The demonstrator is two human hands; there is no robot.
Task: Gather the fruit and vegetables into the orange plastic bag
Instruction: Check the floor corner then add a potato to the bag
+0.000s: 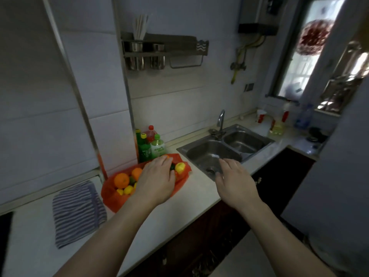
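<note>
Fruit is piled in the orange plastic bag (111,196), open on the counter (195,188) right under the left hand (157,176): 2 oranges (121,180) and small lemons (128,189) to its left, 1 more lemon (180,166) by its fingertips. That hand lies palm down on the pile, can't tell if it's gripping anything. The right hand (235,176) hovers loose and empty over the sink (211,154) edge. 4 bottles (157,148) stand beyond the left hand, labels too blurry to read. A striped towel (77,212) lies left of the left arm.
</note>
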